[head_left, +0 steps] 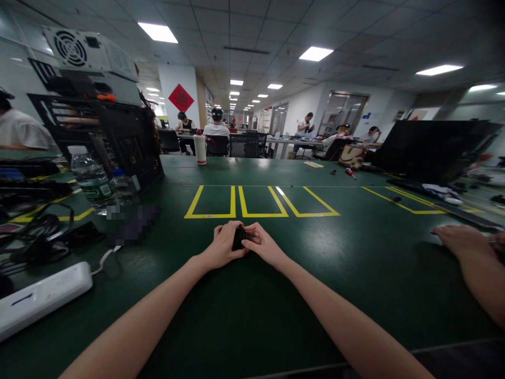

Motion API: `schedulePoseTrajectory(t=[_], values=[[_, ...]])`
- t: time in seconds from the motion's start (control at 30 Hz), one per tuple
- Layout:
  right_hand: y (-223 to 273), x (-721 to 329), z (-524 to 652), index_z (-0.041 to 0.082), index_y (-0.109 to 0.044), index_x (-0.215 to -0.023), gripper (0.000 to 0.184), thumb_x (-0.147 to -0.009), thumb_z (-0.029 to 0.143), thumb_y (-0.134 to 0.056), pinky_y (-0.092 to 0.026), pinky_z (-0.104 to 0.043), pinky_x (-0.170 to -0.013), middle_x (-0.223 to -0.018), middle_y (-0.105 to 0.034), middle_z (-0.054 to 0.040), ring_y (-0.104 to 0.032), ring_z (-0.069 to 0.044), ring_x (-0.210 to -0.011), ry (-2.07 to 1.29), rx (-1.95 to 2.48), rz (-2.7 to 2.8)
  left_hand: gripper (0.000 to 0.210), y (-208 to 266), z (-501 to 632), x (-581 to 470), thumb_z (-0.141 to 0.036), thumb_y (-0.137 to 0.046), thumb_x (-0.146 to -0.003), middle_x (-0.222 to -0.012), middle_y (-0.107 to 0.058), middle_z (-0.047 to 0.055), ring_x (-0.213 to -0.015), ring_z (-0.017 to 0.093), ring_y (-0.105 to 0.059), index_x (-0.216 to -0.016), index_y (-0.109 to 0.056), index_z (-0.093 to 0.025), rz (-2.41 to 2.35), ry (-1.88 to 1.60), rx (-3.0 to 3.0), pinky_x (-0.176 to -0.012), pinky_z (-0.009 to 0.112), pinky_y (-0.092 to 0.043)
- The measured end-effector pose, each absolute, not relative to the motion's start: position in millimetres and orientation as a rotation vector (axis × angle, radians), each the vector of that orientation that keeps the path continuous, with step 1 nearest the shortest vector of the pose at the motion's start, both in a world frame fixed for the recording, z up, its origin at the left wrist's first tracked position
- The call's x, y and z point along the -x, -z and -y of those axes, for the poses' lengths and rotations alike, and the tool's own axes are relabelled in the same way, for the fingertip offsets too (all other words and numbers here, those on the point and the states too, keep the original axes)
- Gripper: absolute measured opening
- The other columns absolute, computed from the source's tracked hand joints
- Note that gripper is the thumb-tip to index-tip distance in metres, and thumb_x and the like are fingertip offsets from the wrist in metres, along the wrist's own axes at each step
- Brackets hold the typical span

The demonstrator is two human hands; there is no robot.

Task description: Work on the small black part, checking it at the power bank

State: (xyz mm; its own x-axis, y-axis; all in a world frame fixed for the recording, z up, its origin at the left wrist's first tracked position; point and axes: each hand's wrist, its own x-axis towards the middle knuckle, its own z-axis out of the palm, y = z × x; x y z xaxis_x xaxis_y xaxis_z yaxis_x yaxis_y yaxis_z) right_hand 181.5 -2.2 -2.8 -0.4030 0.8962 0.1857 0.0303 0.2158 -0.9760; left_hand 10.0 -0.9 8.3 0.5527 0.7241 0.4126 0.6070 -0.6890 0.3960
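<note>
Bare forearms (pixel 152 310) are spanning tabletop (pixel 221 326); left hand (pixel 223 246) and right hand (pixel 266 246) are grasping small black object (pixel 238 238) between them.

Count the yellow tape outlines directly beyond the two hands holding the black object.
3, side by side on the green table: the left outline, the middle outline and the right outline. Neither the left hand nor right hand covers any.

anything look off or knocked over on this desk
The left side looks untidy: black cables lie tangled, and a fan-grilled metal box sits high above the black computer case, perhaps precariously. The dark object near the bottles appears pixelated. I see no spill around the left hand or right hand.
</note>
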Motion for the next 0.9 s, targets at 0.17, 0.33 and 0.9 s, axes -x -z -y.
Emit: schedulePoseTrajectory(t=[0.17, 0.33, 0.9], values=[[0.5, -180.6, 3.1, 0.021, -0.050, -0.092, 0.019, -0.078, 0.032, -0.055, -0.044, -0.037, -0.084, -0.098, -0.054, -0.0021, -0.055, -0.017, -0.094, -1.206, 0.918, 1.669, 0.047, -13.0, 4.1, -10.6, -0.033, -0.054, -0.076, -0.110, -0.045, 0.007, -0.104, 0.024, -0.044, -0.116, -0.032, -0.022, -1.109, -0.813, -2.578, -0.094, 0.044, -0.027], [-0.4, -180.3, 3.3, 0.022, -0.050, -0.097, 0.023, -0.078, 0.034, -0.054, -0.046, -0.037, -0.081, -0.099, -0.054, -0.0031, -0.054, -0.018, -0.094, -1.200, 0.964, 1.664, 0.048, -14.2, 5.6, -10.3, -0.032, -0.053, -0.075, -0.111, -0.044, 0.006, -0.105, 0.024, -0.044, -0.117, -0.031, -0.023, -1.108, -0.794, -2.571, -0.094, 0.044, -0.027], [-0.5, -181.1, 4.0, 0.021, -0.049, -0.096, 0.026, -0.073, 0.026, -0.060, -0.044, -0.036, -0.084, -0.099, -0.054, -0.0022, -0.054, -0.017, -0.093, -1.277, 0.922, 1.628, 0.049, -12.5, 3.8, -9.6, -0.027, -0.054, -0.070, -0.107, -0.043, 0.006, -0.101, 0.024, -0.042, -0.113, -0.032, -0.022, -1.149, -0.780, -2.567, -0.091, 0.042, -0.031]])
